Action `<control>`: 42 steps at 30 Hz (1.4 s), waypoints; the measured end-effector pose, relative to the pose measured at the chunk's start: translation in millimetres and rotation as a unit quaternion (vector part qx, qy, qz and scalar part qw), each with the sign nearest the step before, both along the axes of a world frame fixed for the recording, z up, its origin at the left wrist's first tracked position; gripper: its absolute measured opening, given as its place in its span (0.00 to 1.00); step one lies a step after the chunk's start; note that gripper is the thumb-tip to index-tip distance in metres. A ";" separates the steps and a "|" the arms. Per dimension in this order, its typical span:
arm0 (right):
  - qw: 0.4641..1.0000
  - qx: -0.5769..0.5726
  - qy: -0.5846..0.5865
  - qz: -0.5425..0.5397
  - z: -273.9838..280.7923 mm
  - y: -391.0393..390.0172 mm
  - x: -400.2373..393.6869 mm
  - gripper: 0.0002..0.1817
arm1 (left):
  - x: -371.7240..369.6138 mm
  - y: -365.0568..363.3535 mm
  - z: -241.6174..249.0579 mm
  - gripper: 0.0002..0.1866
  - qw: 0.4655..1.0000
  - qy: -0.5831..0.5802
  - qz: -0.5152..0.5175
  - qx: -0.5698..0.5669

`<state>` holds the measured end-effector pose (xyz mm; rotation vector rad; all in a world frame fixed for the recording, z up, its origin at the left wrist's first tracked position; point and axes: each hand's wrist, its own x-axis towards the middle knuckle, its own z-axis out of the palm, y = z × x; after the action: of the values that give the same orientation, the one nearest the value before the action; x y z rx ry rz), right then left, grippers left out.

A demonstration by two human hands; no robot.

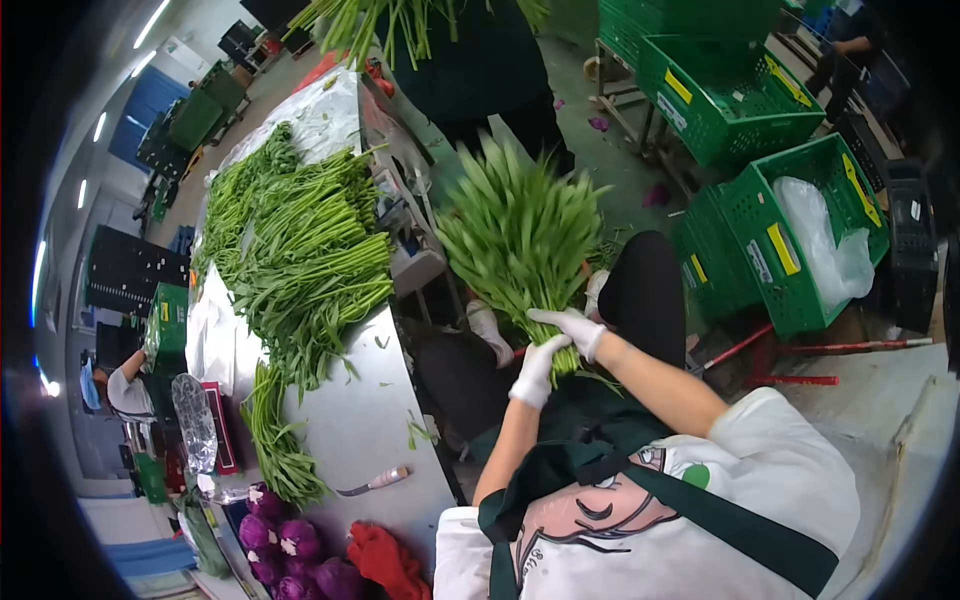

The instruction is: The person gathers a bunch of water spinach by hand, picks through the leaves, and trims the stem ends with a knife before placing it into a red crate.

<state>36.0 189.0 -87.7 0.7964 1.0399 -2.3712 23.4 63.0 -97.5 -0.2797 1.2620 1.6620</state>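
A large bunch of leafy green stalks [520, 225] is held over my lap, its leaves fanned out away from me and slightly blurred. My left hand [538, 372], in a white glove, is wrapped round the stems near their lower end. Just above it and to the right, my right hand [572, 330], also gloved in white, grips the same stems. To the left, a big pile of similar greens [310, 230] lies on the metal table [375, 440]. A smaller bunch [275, 430] lies nearer the table's left edge. A curved knife [375, 481] with a light handle rests on the metal.
Purple vegetables [300, 540] and a red cloth [388, 560] sit at the table's near end. Green crates [730, 125] stand at the right, one holding clear plastic [815, 240]. A person in dark clothes [480, 75] stands ahead by more greens. Another person [130, 390] is at far left.
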 end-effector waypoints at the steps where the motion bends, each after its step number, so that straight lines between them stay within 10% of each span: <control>1: 0.990 0.139 -0.029 0.027 -8.3 -1.1 -3.7 0.26 | -3.9 3.0 -42.4 0.14 0.997 -0.074 0.023 -0.006; 4: 0.957 0.186 0.196 -0.109 -17.3 -11.4 -16.7 0.30 | 0.9 10.3 -26.9 0.26 0.975 0.181 0.124 -0.019; 8: 0.999 0.019 -0.026 0.018 -39.1 -5.3 -18.2 0.28 | -10.0 3.5 2.0 0.25 0.995 -0.083 0.051 -0.003; 10: 0.973 0.150 0.159 -0.074 -13.5 -8.5 -14.1 0.29 | -1.2 11.1 12.6 0.23 0.983 0.172 0.069 0.011; 12: 0.997 0.020 0.053 -0.043 -15.2 -2.5 -13.9 0.28 | -8.3 -3.6 -27.9 0.29 0.997 -0.023 -0.012 0.077; 14: 0.948 0.225 0.200 -0.104 -4.2 -12.9 -13.4 0.23 | 9.8 13.4 -10.5 0.27 0.985 0.085 0.137 0.059; 16: 0.996 0.038 0.077 -0.010 -10.8 -3.7 -0.9 0.24 | 11.0 1.5 -24.9 0.17 0.994 0.056 0.091 0.036; 21: 0.979 0.059 0.113 0.157 -30.2 20.2 -1.2 0.28 | 3.0 -13.4 1.6 0.10 0.998 0.035 0.059 0.012; 24: 0.853 0.343 0.133 0.371 23.8 71.6 -4.9 0.29 | 0.3 -24.5 13.0 0.12 0.995 0.078 0.060 0.032; 25: 0.728 0.527 0.247 0.362 40.1 89.6 -4.6 0.25 | 0.5 -26.7 17.3 0.13 0.994 0.079 0.071 0.039; 26: 0.723 0.559 0.316 0.256 39.6 104.4 -9.0 0.25 | -0.1 -28.3 24.8 0.11 0.993 0.084 0.076 0.030; 30: 0.830 0.457 0.310 0.078 100.6 127.8 -31.4 0.25 | -7.7 -33.5 33.0 0.11 0.986 0.154 0.035 0.060; 34: 0.783 0.448 0.259 0.344 85.7 102.3 -30.6 0.39 | -5.9 -33.0 46.9 0.13 0.976 0.195 0.015 0.100; 38: 0.949 0.024 0.281 0.143 20.6 53.9 -13.9 0.48 | 5.4 -38.8 55.1 0.20 0.975 0.153 -0.029 0.156; 42: 0.970 -0.149 0.184 -0.051 50.2 6.4 -12.6 0.37 | 22.5 -40.9 45.7 0.24 0.982 0.018 -0.047 0.181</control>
<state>23.4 195.4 -37.5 0.3139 0.7555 -2.7433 45.9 22.1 -51.7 0.0304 0.9600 1.7826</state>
